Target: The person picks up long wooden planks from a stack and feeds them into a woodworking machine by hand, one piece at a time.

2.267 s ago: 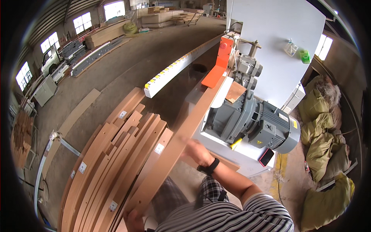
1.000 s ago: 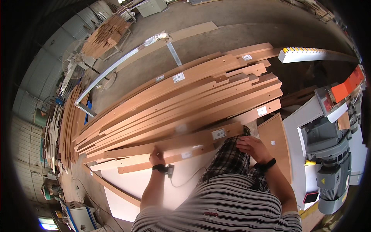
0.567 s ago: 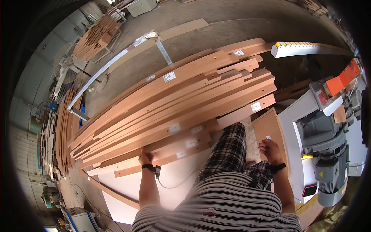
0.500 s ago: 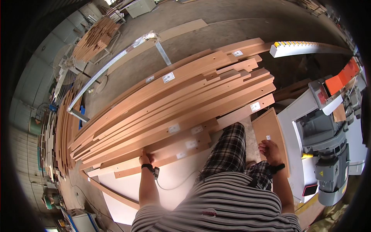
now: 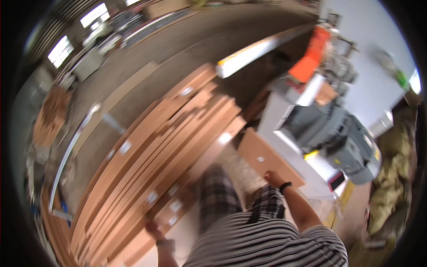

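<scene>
Two hands on wood boards beside a big grey machine.

The picture is blurry. The left hand (image 5: pixel 152 229) rests on the near end of a long brown board (image 5: pixel 178 205) at the edge of a big stack of boards (image 5: pixel 155 160) lying on the floor. I cannot tell if its fingers are curled or flat. The right hand (image 5: pixel 272 178) touches the near edge of a short flat board (image 5: pixel 267 156) that sits just beside the white machine base (image 5: pixel 284 133). Its fingers seem to hold the edge, but the blur hides them. A grey motor (image 5: pixel 338 138) sits on the machine, with an orange part (image 5: pixel 309 58) further up.
</scene>
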Available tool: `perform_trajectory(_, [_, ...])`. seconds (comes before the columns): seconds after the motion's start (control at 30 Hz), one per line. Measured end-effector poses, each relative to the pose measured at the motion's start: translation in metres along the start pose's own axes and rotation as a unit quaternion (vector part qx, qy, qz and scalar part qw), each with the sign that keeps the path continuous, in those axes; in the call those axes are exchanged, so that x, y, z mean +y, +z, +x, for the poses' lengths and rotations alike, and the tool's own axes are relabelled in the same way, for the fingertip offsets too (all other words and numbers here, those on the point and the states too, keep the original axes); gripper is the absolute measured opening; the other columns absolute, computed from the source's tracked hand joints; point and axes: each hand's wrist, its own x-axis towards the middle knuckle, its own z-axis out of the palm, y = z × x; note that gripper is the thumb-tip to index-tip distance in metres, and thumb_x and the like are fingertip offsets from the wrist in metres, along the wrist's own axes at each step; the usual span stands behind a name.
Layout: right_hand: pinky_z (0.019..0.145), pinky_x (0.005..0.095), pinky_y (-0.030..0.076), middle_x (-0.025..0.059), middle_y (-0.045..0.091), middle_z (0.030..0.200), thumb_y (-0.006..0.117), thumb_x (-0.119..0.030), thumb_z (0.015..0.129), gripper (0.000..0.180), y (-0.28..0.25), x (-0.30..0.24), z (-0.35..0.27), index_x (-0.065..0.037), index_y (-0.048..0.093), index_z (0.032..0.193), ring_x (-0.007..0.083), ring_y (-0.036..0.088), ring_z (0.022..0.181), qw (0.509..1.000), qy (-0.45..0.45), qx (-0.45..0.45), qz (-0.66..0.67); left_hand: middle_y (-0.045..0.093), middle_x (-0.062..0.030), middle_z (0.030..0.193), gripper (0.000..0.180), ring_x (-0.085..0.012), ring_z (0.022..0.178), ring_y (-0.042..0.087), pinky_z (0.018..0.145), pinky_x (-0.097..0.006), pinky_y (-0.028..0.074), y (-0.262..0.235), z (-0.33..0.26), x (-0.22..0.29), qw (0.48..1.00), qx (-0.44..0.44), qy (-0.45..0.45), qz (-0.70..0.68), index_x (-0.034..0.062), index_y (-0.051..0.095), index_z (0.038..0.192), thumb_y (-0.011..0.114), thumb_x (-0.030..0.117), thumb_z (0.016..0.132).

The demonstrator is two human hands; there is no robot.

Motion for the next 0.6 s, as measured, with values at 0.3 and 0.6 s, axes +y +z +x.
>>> perform_trajectory(0.3, [0.085,0.0461,0.046,0.0184,0.064,0.099,0.055,-0.036,0.081,0.033,-0.078,-0.084,-0.049,-0.006,0.064,0.088,0.0348,0.059,0.097,0.969,0.05,-0.22,0.102,0.059,-0.0164,0.11,0.024,-0.0251,0.098,0.059,0.088,-0.037,0.05,0.044,0.066,0.058,0.968,-0.016,0.173,0.182,0.0013,0.052,0.11,0.041,0.02,0.1])
perform_trajectory(0.6, [0.074,0.0425,0.052,0.0149,0.068,0.082,0.056,-0.025,0.078,0.025,-0.031,-0.068,-0.053,-0.007,0.072,0.08,0.0313,0.067,0.081,0.991,0.036,-0.129,-0.005,0.059,-0.0122,0.098,0.023,-0.0221,0.088,0.059,0.08,-0.035,0.05,0.079,0.071,0.051,0.975,0.063,0.147,0.154,0.0011,0.052,0.109,0.041,0.019,0.1])
